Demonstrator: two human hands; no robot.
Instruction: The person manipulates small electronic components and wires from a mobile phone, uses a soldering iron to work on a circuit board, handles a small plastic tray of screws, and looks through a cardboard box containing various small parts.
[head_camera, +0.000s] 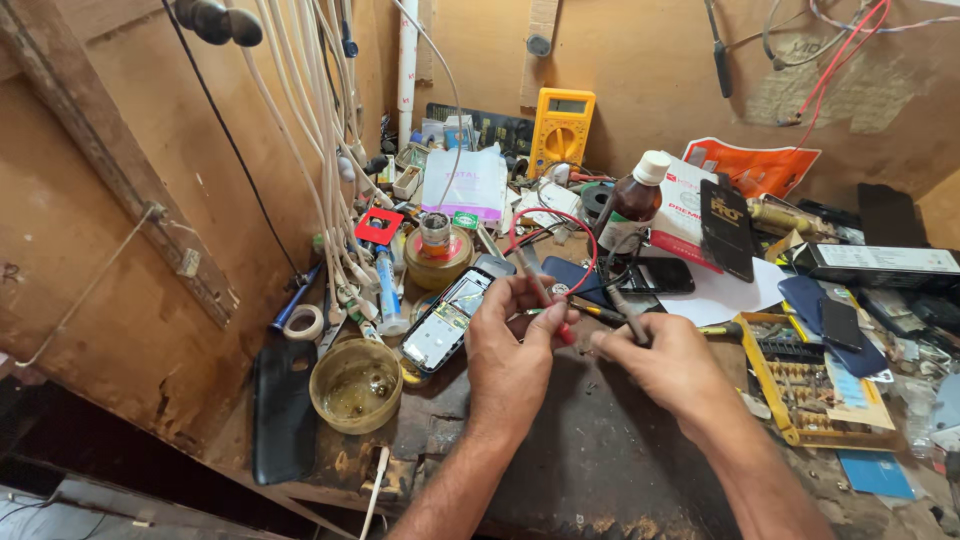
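Down at the middle of the cluttered desk (600, 470), both hands meet over a dark, stained patch. The left hand (510, 345) is closed around a small part with a red wire (556, 222) looping up and back from it, pinched between thumb and fingertips, apparently to keep it steady; what the part is cannot be made out. The right hand (665, 360) grips a soldering iron (622, 308) like a pen, its tip angled toward the left hand's fingertips, so the work point sits right between the two hands, touching or almost touching the left fingers.

Just beside the left hand lies an opened mobile phone (447, 322), tilted against the clutter, within easy reach. Near it stands a shallow round tin (356, 384) holding a yellowish residue. Farther back, a yellow multimeter (561, 126) leans against the wall, and a brown bottle (632, 205) with a white cap stands upright. A yellow tray of screwdriver bits (800, 385) rests right of the right hand.
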